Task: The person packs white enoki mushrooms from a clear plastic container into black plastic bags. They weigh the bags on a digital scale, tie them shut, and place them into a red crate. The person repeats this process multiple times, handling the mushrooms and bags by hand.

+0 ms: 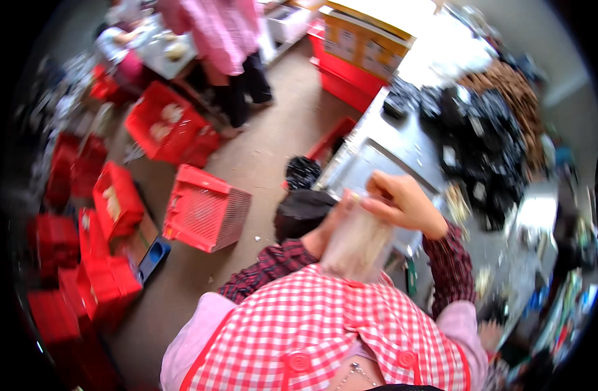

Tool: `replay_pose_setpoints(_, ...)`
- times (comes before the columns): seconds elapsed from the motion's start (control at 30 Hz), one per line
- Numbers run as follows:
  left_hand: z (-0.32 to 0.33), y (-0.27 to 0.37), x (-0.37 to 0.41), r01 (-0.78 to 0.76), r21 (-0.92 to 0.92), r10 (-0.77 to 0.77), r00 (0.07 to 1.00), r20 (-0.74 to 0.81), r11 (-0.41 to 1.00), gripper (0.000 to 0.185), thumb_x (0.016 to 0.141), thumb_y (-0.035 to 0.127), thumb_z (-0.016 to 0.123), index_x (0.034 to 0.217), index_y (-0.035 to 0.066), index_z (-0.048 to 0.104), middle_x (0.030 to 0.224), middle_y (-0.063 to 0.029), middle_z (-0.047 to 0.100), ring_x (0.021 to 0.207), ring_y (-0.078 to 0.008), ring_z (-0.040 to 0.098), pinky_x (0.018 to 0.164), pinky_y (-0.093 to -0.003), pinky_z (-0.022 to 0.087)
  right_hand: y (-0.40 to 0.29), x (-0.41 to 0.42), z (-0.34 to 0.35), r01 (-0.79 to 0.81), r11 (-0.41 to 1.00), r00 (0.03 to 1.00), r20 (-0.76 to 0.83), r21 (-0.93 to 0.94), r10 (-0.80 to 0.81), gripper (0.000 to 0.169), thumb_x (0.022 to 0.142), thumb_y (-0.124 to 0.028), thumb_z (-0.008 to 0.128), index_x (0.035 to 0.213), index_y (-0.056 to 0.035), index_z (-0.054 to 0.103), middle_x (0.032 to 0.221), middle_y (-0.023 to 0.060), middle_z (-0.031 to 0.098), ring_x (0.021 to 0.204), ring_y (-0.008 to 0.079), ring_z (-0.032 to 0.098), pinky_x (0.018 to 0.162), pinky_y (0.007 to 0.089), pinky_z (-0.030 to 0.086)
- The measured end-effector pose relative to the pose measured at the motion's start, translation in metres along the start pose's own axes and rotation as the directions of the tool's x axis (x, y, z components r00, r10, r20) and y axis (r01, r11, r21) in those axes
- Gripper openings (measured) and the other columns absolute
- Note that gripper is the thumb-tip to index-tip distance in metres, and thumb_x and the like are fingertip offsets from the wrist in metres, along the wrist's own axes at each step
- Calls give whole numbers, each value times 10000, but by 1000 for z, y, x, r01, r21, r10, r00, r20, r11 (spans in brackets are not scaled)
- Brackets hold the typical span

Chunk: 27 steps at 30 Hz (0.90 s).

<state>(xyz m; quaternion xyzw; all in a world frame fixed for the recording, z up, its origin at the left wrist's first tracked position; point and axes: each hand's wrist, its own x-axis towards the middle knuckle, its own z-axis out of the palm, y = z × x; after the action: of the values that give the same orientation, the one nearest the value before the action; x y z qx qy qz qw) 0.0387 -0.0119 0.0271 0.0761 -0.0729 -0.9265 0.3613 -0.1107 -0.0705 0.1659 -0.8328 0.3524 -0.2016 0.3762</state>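
Note:
A clear plastic bag (360, 242) with pale, stringy contents is held upright in front of my chest; motion blur hides what exactly is inside. My left hand (326, 227) grips the bag along its left side, near the top. At the upper right of the bag, my right hand (404, 203) pinches the mouth with bent fingers. Just beyond both hands lies a shallow metal tray (394, 163) on a metal table (416, 129). Loose pale strips (458, 203) rest on the table to the right of my right hand.
Black plastic bags (480, 137) are heaped on the table's far right. Red plastic crates (199, 207) stand on the floor at left, several stacked. A person in pink (218, 34) stands at upper left. A yellow carton (362, 46) sits on red crates. Another person's hand (489, 335) shows at lower right.

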Motion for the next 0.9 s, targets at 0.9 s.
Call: replay_pose_setpoints(0.9, 22, 2, 2, -18, 137, 39, 987, -156, 990, 602, 854, 335, 465, 1372, 48, 354, 1351, -142, 446, 1199, -244, 489, 1018, -367, 398, -1, -130, 3, 440, 872, 888, -251, 216, -386, 102, 774, -161, 687, 837, -80, 688, 718, 40, 637, 563, 141, 551, 473, 262, 404)
